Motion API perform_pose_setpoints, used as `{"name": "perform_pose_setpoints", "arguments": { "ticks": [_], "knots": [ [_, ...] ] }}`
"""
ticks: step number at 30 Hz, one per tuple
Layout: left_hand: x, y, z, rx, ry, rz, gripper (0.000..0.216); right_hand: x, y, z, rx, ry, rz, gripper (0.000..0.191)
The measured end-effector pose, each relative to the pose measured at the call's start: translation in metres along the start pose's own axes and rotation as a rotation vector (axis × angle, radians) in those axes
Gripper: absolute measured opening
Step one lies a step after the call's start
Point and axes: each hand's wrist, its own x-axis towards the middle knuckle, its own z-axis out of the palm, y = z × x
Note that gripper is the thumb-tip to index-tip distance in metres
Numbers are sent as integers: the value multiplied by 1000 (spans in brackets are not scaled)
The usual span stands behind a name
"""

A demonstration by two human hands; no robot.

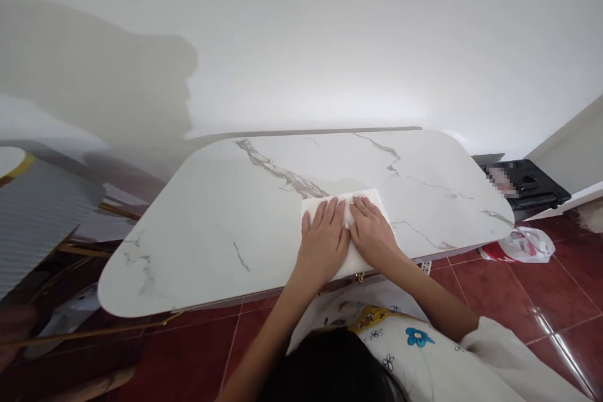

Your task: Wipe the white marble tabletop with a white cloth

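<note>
A white cloth (352, 262) lies spread on a white tabletop with grey marble veins (198, 220), close to its front edge. My left hand (325, 235) rests flat on the left part of this cloth, its fingers extended forward and slightly apart. On the right part lies my right hand (372, 232), also flat, with the fingers pointing ahead and to the left. Both thumbs come close together over the middle. The cloth's far edge shows beyond the fingertips, while much of its centre is hidden under my palms.
A white wall (301, 38) rises behind the table. To the left stands a grey ribbed piece (38, 220) with gold-coloured bars near it. At the right are a black case (537, 182) and a plastic bag (527, 245) on the red tiled floor (490, 289).
</note>
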Motion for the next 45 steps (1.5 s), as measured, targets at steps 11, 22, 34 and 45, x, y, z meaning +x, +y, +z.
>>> {"name": "perform_pose_setpoints", "arguments": {
  "ticks": [11, 22, 34, 45],
  "knots": [
    [-1, 15, 6, -76, 31, -88, 54, -12, 11, -11, 64, 9, -27, 49],
    [13, 55, 21, -152, 23, 98, 56, -28, 62, -39, 118, 57, -58, 50],
    [22, 44, 12, -148, -47, 134, 57, -19, 56, -32, 36, 94, -33, 50],
    [63, 46, 10, -5, -129, 116, 62, 26, 69, -28, -45, 3, -31, 51]
  ]
}}
